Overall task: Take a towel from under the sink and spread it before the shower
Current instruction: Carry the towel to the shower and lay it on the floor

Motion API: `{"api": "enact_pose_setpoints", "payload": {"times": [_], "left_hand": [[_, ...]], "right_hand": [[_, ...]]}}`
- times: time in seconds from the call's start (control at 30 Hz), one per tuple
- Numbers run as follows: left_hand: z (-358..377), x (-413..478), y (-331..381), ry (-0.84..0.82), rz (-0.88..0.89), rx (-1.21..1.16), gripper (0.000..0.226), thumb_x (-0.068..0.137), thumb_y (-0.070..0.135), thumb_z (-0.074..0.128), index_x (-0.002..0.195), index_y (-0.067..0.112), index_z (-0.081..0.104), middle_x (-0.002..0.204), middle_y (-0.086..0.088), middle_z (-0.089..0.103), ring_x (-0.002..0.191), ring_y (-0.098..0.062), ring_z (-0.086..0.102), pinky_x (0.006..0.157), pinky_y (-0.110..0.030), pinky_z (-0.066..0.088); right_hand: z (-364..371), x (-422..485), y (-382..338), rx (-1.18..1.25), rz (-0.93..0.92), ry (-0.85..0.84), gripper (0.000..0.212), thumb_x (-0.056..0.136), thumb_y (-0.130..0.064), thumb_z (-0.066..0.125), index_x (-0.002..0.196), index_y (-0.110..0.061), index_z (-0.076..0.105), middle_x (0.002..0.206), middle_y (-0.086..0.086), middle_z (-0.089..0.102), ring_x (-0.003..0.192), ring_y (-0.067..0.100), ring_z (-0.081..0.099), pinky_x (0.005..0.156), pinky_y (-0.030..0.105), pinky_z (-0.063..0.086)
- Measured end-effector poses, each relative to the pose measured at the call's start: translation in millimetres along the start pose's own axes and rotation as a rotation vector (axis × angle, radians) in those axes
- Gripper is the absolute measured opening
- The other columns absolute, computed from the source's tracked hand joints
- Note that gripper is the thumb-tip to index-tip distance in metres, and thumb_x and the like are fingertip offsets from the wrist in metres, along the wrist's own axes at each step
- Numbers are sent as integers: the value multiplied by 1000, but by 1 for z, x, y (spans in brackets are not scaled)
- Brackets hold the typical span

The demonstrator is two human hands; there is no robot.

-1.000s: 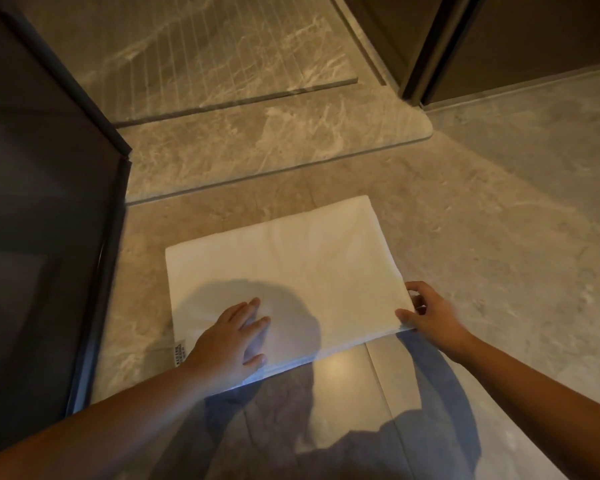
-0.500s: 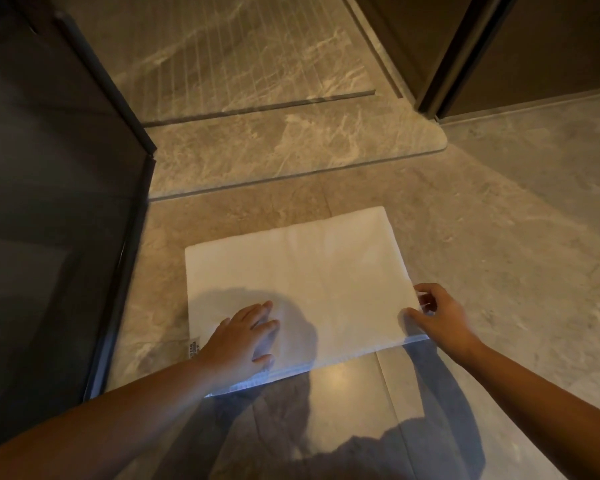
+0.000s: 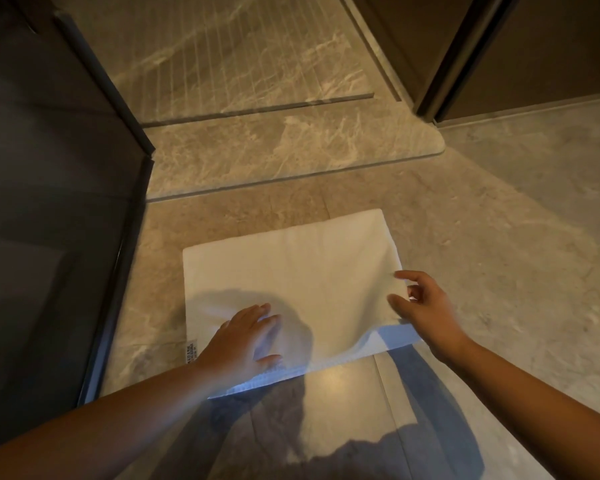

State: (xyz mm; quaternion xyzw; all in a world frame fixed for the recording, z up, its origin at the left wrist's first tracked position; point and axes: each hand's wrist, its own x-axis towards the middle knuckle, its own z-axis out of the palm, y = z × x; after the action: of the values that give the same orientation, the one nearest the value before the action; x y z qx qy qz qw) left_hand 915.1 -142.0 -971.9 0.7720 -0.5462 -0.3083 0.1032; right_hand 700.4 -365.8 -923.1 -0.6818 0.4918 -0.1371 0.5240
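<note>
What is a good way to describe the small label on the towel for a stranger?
Beside the dark panel on the left, a white towel lies on the marble floor. At its near left corner, by the left hand, a small label sticks out: the only thing with printed lettering.

The towel point(image 3: 291, 268) looks like soft matt white cloth; the floor point(image 3: 499, 271) is polished, glossy veined stone; the left panel point(image 3: 49, 202) is smooth dark glass.
</note>
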Motion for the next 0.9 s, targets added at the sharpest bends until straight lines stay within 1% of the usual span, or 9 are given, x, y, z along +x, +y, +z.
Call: {"api": "enact_pose_setpoints", "payload": {"times": [0.03,0.13,0.17,0.27,0.43,0.63,0.77,0.83,0.9], "left_hand": [[-1,0,2,3,-8,-23,73,80,56,57,141,25,29,154,2,18,140,-13,13,111,-37,24],[-2,-2,7,-30,-50,-48,83,75,63,56,143,28,23,155,4,13,141,-13,5,112,-35,17],[-2,-2,9,-49,-71,-47,86,74,64,56,143,29,19,155,5,9,142,-12,1,113,-34,14],[-2,-4,13,-103,-105,5,92,73,65,57,145,30,12,156,6,-2,142,-12,-7,115,-35,9],[-3,-6,19,-113,-131,-6,84,80,53,59,145,27,12,156,7,-3,141,-11,-7,116,-37,10],[-7,-3,16,60,-150,-235,50,88,21,57,135,18,41,151,3,27,139,-10,18,106,-19,19],[-16,-2,12,108,-215,-322,25,85,13,59,108,4,61,123,-17,58,111,-29,55,80,-18,35],[-19,-1,8,99,-209,-306,28,87,16,57,111,1,58,124,-19,56,113,-30,52,78,-17,30],[-22,1,5,62,-192,-278,36,90,21,56,123,6,53,134,-10,50,126,-23,43,84,-13,26]], "right_hand": [[2,1,-4,47,11,13,33,81,-10,64,112,-21,56,73,7,52,58,4,56,52,16,50],[8,3,-16,188,59,56,29,81,-13,64,108,-24,58,79,23,51,71,27,55,69,44,53],[8,4,-20,233,63,69,28,81,-13,64,106,-24,59,78,22,50,72,30,53,72,46,52],[11,6,-34,399,80,91,23,82,-9,63,100,-24,61,82,18,57,74,29,55,74,43,51],[11,10,-49,604,108,113,20,83,-1,59,92,-19,61,70,5,67,60,13,65,54,21,55],[5,13,-51,633,103,137,19,84,0,58,93,-16,60,75,4,66,57,8,67,52,19,54],[2,16,-49,608,116,149,21,85,-1,56,103,-11,62,84,5,66,69,13,67,55,18,55],[1,18,-48,589,126,149,22,85,-1,56,104,-11,62,87,6,66,75,17,65,55,18,55],[0,19,-48,582,132,147,20,85,-1,56,100,-12,63,86,7,66,75,18,64,55,19,55]]}}
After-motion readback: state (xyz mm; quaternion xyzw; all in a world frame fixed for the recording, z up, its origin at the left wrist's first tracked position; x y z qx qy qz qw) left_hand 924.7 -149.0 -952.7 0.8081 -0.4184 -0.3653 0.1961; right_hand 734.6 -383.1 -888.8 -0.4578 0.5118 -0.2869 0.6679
